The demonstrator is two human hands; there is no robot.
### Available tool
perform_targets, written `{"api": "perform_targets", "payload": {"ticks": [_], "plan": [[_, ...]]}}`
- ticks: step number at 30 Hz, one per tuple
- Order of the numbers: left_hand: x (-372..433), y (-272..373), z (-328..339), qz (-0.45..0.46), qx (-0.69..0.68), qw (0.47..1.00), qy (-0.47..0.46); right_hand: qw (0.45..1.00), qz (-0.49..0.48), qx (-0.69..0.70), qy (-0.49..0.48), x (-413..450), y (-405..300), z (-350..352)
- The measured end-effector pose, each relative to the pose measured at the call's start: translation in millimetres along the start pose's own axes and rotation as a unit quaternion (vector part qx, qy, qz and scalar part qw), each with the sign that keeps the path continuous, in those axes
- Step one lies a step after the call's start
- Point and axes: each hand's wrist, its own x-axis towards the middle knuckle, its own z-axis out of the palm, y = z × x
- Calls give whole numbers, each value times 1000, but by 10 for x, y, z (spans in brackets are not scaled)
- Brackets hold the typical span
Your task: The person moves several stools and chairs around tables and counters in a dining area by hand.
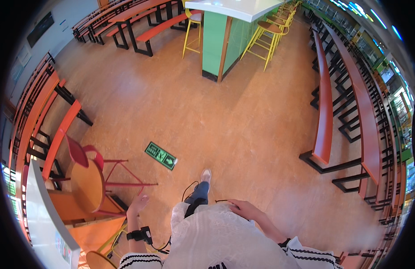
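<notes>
My left hand [139, 204] hangs low at my left side, loosely curled, with nothing seen in it. It is nearest to a red-legged bar stool [88, 183] with a wooden seat. A black device on a strap [140, 234] sits around my left wrist, with a cable running from it. In front of my white top [215, 232], my right hand [242, 209] rests by its hem. A thin dark strip [222, 201] sticks out by its fingertips; whether the fingers grip it is unclear. One light shoe [206, 175] is planted forward on the floor.
A green exit sign with an arrow [161, 155] lies on the brown floor [227, 127]. Ahead stands a green counter [215, 43] with yellow stools [268, 28]. Long red benches [323, 111] line the right; more benches [64, 134] and a white-topped counter [47, 208] flank the left.
</notes>
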Motion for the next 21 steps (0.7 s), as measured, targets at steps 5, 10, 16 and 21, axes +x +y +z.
{"api": "perform_targets", "payload": {"ticks": [5, 10, 16, 21], "plan": [[766, 783, -430, 39, -177, 983, -7, 997, -5, -64, 36, 484, 137, -682], [1533, 1563, -576, 42, 61, 991, 109, 987, 13, 2, 158, 776, 70, -1441], [2123, 3360, 59, 199, 107, 973, -39, 978, 146, 79, 123, 840, 330, -1812], [2819, 4028, 455, 202, 105, 963, -142, 964, 163, 150, 146, 1031, 727, -2155]]}}
